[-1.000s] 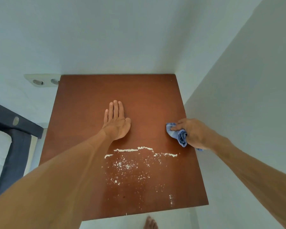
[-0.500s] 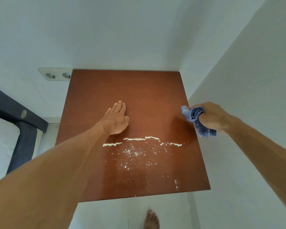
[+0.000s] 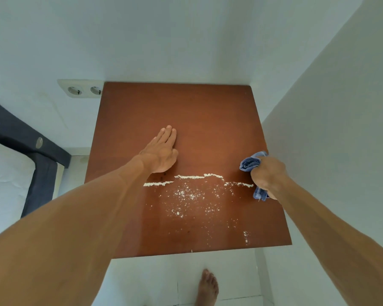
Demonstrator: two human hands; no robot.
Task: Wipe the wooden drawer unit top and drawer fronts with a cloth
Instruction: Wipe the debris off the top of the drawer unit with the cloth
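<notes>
- Drawer unit top [image 3: 186,107]: brown wood, set into a corner of white walls; drawer fronts out of view.
- Left hand [image 3: 160,152]: flat, fingers straight and together, pressed on the top left of centre, just behind the powder ridge; holding nothing.
- Right hand [image 3: 268,175]: clenched round the blue cloth [image 3: 250,162] at the right edge, beside the ridge's right end; cloth bunched, a tail hanging below the fist; contact with the wood not clear.
- White powder [image 3: 190,195]: swept ridge across the middle; loose specks toward the front edge; small clump near the front right corner.
- Risk: a fast pull toward the front edge likely to tip powder onto the floor beside the bare foot [image 3: 207,286]; bunched cloth likely to leave streaks; left forearm over the ridge's left end liable to smear it.
- Change: half a second earlier, right hand and cloth farther behind the ridge; now level with its end; left hand and ridge unchanged.
</notes>
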